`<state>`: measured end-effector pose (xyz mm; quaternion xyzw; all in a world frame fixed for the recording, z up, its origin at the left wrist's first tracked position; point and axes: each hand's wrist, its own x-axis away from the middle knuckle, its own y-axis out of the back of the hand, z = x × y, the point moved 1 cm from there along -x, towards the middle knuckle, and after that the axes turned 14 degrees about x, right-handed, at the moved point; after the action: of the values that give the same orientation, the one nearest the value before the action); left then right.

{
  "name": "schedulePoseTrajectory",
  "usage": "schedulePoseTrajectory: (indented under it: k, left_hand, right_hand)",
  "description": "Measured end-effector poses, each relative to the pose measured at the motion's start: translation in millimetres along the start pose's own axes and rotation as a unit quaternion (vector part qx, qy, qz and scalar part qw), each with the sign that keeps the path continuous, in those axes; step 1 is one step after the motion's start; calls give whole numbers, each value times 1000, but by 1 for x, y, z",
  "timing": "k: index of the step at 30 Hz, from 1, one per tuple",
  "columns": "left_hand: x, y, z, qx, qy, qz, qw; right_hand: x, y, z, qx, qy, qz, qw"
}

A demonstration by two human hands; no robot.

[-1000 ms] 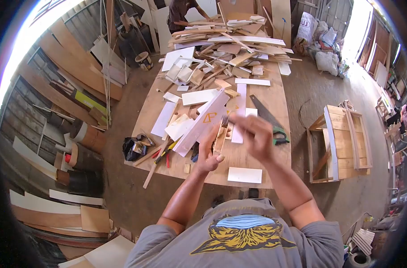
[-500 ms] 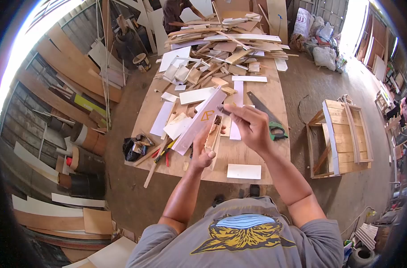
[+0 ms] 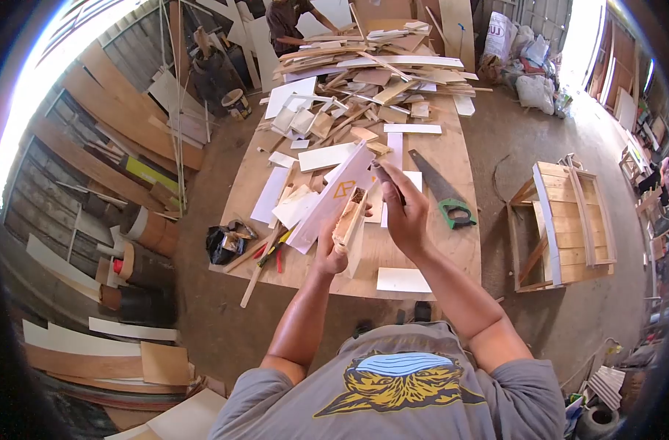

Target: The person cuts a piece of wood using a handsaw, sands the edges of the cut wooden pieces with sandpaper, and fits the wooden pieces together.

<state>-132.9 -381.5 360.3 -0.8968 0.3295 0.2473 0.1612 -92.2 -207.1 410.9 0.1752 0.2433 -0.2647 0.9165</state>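
Observation:
My left hand is wrapped round a short piece of wood, held tilted above the near part of the table. Its upper end has a dark brown patch. My right hand is closed on a small dark tool, whose kind I cannot make out; its tip points up and left, just above and right of the wood. Beyond my left hand lies a long pale board with an orange mark. Right of my right hand rests a handsaw with a green handle.
A large pile of wood offcuts covers the far end of the plywood table. A white panel lies near the front edge. At left are a black bag and sticks. A person stands behind; a wooden frame stands right.
My right hand has drawn back slightly from the wood and turned, with the tool tip now pointing up. The wood in my left hand is turned so more of its face shows.

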Motion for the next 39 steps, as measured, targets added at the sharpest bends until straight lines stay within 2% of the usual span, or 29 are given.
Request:
schedulePoseTrajectory:
  k: [4, 5, 8, 9, 12, 13, 14, 16, 17, 20, 21, 24, 25, 28, 29, 33, 35, 36, 39]
  left_hand:
    - [0, -3, -1, -58, -33, -61, 996]
    - [1, -5, -1, -35, -33, -57, 997]
    - [1, 8, 7, 12, -36, 1, 999]
    - [1, 8, 5, 12, -33, 6, 999]
    - [4, 16, 9, -71, -41, -11, 997]
    - [5, 16, 9, -60, -36, -16, 997]
    - [4, 15, 9, -35, -28, -20, 999]
    - [-1, 11, 3, 15, -14, -28, 999]
    - [-2, 10, 1, 4, -20, -36, 999]
    - [-5, 10, -2, -4, -22, -22, 1000]
    - [-5, 9, 1, -1, -22, -23, 999]
    - [-6, 9, 5, -1, -25, -15, 1000]
    - [-9, 8, 2, -9, -29, -5, 1000]
    - [-10, 9, 4, -1, -18, -16, 1000]
    - [-8, 8, 6, 5, -12, -20, 1000]
    - [-15, 8, 11, 8, -9, -2, 1000]
    - [-17, 12, 9, -9, -14, 33, 999]
    - [-17, 12, 10, 3, -13, 21, 1000]
    - [-10, 10, 12, 21, -2, 2, 1000]
  right_hand:
    - [28, -19, 12, 27, 229, -96, 968]
    - [31, -20, 14, 16, 197, -45, 979]
    - [2, -19, 0, 56, 20, -50, 997]
    - [3, -10, 6, 70, 34, -44, 996]
    - [15, 0, 16, 58, 287, 45, 955]
    - [13, 5, 18, 122, 277, 54, 952]
    - [0, 7, 19, 142, 247, 18, 959]
    - [-31, 28, 20, 202, 152, 48, 966]
    - [-43, 37, 28, 161, 164, 57, 972]
    - [-54, 49, 78, 137, 277, 209, 928]
    - [-52, 41, 82, 148, 330, 204, 910]
    - [-77, 38, 78, 344, 254, 227, 875]
    - [-86, 36, 70, 400, 289, 168, 853]
    - [-78, 35, 92, 217, 350, 246, 877]
    - [-72, 35, 96, 274, 343, 277, 855]
    - [-87, 35, 80, 404, 311, 176, 842]
    - [-79, 36, 93, 320, 342, 221, 855]
    - [-73, 36, 97, 275, 355, 244, 860]
    - [-78, 37, 80, 384, 325, 191, 842]
